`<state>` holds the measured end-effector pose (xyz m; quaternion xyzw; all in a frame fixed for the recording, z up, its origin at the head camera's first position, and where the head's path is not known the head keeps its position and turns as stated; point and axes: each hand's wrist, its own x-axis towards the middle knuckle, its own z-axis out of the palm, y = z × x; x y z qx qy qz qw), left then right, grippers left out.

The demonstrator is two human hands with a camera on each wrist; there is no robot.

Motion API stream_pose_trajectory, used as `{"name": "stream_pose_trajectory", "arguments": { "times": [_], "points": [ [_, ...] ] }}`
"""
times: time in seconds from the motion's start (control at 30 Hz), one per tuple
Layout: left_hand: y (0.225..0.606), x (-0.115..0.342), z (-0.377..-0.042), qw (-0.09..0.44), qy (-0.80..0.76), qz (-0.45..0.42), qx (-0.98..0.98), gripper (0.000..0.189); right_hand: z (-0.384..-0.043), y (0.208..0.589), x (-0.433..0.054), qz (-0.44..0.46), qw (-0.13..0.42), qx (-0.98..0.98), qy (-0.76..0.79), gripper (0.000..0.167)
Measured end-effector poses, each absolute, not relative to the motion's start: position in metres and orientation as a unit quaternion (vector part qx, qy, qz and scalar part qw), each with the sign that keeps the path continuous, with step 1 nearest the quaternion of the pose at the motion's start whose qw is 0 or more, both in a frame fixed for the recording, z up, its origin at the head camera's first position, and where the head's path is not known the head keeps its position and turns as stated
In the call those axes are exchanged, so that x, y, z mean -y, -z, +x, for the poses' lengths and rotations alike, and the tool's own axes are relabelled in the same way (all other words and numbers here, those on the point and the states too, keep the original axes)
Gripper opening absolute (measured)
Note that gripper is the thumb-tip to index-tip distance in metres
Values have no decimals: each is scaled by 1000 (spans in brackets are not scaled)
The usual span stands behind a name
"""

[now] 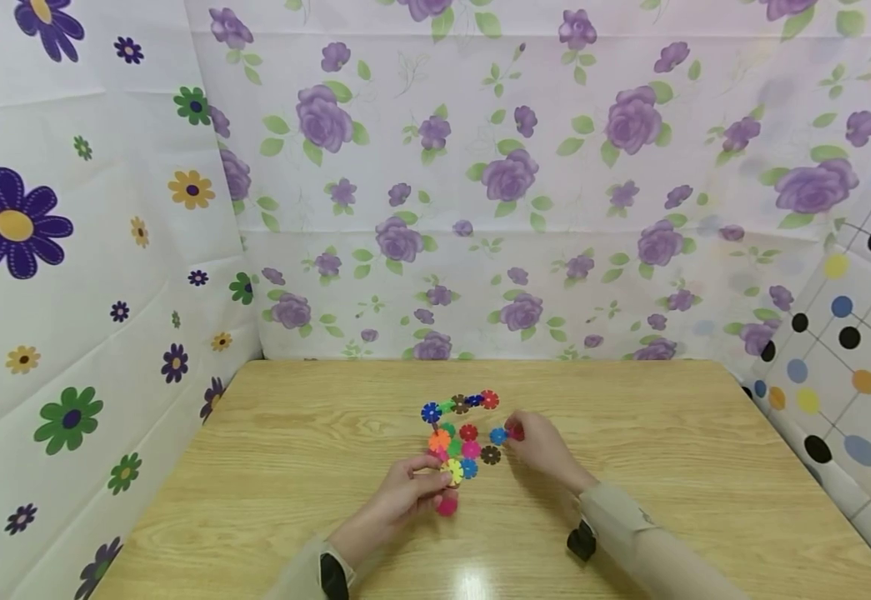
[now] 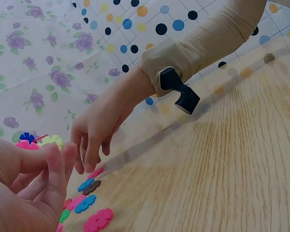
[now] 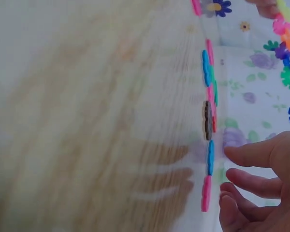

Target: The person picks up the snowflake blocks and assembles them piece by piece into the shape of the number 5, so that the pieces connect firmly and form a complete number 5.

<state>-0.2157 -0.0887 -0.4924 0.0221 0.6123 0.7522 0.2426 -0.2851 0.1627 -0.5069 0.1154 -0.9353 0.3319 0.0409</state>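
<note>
My left hand [image 1: 414, 490] pinches a yellow flower-shaped plastic disc [image 1: 453, 472] between thumb and fingers. It is the near end of a chain of interlocked discs with an orange disc [image 1: 439, 440], a dark blue disc [image 1: 431, 412], a brown disc and, at the far end, a red disc [image 1: 489, 399]. My right hand [image 1: 543, 450] hovers low over the table at the right of the loose discs. Its fingers, loosely bent and apart in the right wrist view, are nearest a pink disc [image 3: 206, 193] and a light blue disc [image 3: 210, 158], with nothing visibly gripped.
Several loose discs lie flat on the wooden table [image 1: 270, 500], among them a brown disc [image 1: 491, 455] and a light blue disc [image 1: 468, 468]. Another pink disc [image 1: 446, 506] lies by the left hand. Patterned cloth walls [image 1: 480, 208] stand behind and at both sides.
</note>
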Motion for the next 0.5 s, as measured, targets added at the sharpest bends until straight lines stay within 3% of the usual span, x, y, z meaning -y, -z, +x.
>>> {"name": "stream_pose_trajectory", "arguments": {
  "times": [0.17, 0.5],
  "points": [
    [492, 88, -215, 244, -749, 23, -616, 26, -291, 510, -159, 110, 31, 938, -327, 25],
    [493, 89, -215, 248, -733, 21, -633, 20, -299, 514, -159, 102, 11, 937, -334, 19]
  ]
}}
